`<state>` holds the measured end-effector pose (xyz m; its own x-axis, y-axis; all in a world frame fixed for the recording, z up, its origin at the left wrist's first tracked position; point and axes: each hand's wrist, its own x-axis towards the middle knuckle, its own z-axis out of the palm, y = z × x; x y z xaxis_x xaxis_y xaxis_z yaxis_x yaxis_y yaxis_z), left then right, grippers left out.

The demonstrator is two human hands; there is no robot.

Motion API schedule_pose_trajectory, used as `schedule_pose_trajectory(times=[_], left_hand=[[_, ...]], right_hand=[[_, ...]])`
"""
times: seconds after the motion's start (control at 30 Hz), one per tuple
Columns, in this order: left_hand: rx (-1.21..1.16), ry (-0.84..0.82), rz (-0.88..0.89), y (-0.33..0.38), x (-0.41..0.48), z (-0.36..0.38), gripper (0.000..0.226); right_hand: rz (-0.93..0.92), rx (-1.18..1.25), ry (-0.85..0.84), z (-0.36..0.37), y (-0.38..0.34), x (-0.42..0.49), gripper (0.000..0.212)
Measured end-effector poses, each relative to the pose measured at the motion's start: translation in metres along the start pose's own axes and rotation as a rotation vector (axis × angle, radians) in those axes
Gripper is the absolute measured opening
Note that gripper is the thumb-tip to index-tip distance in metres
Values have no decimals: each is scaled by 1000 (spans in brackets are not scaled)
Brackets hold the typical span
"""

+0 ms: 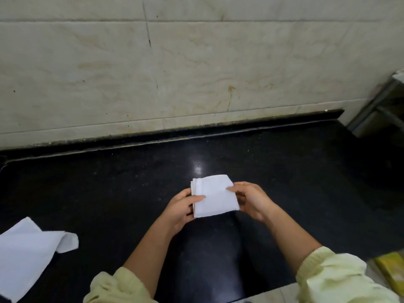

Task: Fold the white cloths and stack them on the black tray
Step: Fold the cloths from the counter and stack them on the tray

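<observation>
Soft, light and floppy by the look of it, the folded white cloth is best held by opposite side edges so its layers stay together. The left hand and right hand each pinch one side, thumbs on top, just below mid-frame over the black counter. It is a small, thick, plain square; another white cloth lies loose at lower left.

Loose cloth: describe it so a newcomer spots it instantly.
On the black counter below the tiled wall, look to the near left corner of the view. The loose cloth lies there, cut off by the frame, one corner curled over. Unlike the small folded cloth held by the left hand and right hand at centre, it is spread out and untouched.
</observation>
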<state>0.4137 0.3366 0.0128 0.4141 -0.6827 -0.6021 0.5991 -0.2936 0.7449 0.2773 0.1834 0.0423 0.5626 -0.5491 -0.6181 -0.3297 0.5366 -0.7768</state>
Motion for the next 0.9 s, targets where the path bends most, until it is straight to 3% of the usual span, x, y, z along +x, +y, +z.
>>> schedule_pose_trajectory(times=[0.23,0.47,0.9], left_hand=[[136,-81,55,30,24,112,29],[210,-133,118,32,31,259,23],[309,-244,200,45,57,493,20]], right_hand=[[-71,-16,82,-106,-45,-16,28],[-208,-43,155,-243,-95,-50,21],[-355,-25,269,-456,-163,-84,28]])
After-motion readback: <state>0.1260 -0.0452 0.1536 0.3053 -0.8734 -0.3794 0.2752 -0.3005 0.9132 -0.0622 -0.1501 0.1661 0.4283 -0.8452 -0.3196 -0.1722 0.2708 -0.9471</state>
